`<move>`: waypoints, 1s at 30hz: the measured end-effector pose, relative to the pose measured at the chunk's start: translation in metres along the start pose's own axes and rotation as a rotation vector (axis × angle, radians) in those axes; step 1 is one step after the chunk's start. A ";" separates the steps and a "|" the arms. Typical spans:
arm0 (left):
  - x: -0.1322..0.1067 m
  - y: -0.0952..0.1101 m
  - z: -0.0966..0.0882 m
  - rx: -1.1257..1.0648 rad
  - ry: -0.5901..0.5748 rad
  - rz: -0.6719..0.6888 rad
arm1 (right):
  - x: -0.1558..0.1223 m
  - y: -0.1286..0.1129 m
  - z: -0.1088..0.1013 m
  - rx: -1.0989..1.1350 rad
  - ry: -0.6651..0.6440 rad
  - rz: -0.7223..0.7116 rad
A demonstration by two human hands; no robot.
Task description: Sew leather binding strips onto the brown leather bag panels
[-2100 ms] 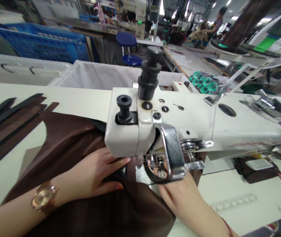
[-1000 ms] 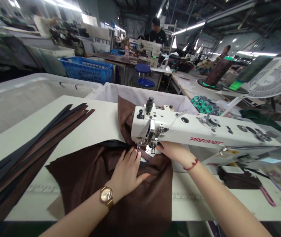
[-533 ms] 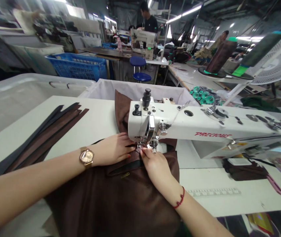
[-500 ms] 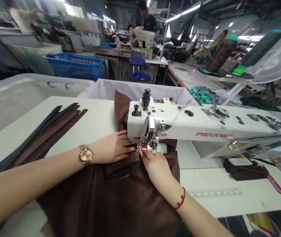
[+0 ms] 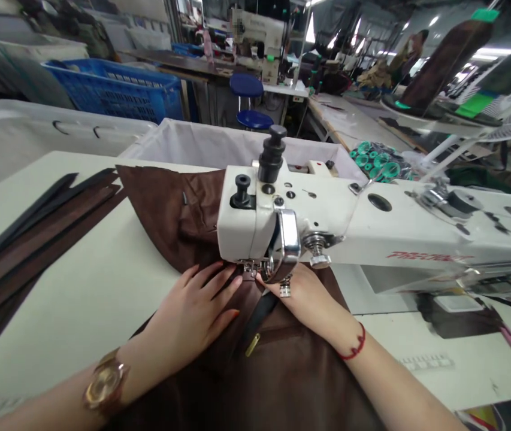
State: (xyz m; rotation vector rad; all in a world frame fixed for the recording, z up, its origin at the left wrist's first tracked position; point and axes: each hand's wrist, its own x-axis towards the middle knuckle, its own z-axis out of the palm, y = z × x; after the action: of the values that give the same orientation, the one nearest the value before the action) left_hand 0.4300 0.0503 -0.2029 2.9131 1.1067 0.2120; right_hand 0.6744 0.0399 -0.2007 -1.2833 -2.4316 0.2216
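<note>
A brown fabric piece [image 5: 282, 371] lies on the table and runs under the head of a white sewing machine [image 5: 327, 230]. My left hand [image 5: 192, 311], with a gold watch on the wrist, lies flat on the fabric with fingers spread, fingertips close to the presser foot. Just right of the needle my right hand [image 5: 304, 296] presses on the fabric; its fingertips are partly hidden under the machine head. A black strap with a small gold tag [image 5: 255, 332] lies on the fabric between the hands.
Dark brown and black strips [image 5: 26, 233] lie on the white table [image 5: 75, 287] at the left. A white cloth-lined bin [image 5: 192, 143] stands behind the machine, with a blue crate [image 5: 115, 90] further back. Green bobbins [image 5: 378, 161] sit at right. Other people work at distant tables.
The view has moved closer to the machine. My left hand has drawn back from beside the machine head to flat in front of the needle. More brown fabric now lies behind the machine.
</note>
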 end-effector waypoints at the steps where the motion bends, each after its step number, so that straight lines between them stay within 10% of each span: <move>1: 0.001 -0.001 0.000 0.000 -0.003 0.005 | -0.001 0.000 0.001 0.007 -0.002 0.003; 30: 0.005 -0.007 -0.004 -0.067 0.044 0.078 | -0.003 0.005 0.004 0.036 -0.157 0.076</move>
State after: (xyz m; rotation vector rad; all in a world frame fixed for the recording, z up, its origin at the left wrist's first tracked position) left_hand 0.4285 0.0589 -0.1992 2.9077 0.9728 0.3100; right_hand 0.6780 0.0401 -0.2064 -1.3921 -2.4973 0.3991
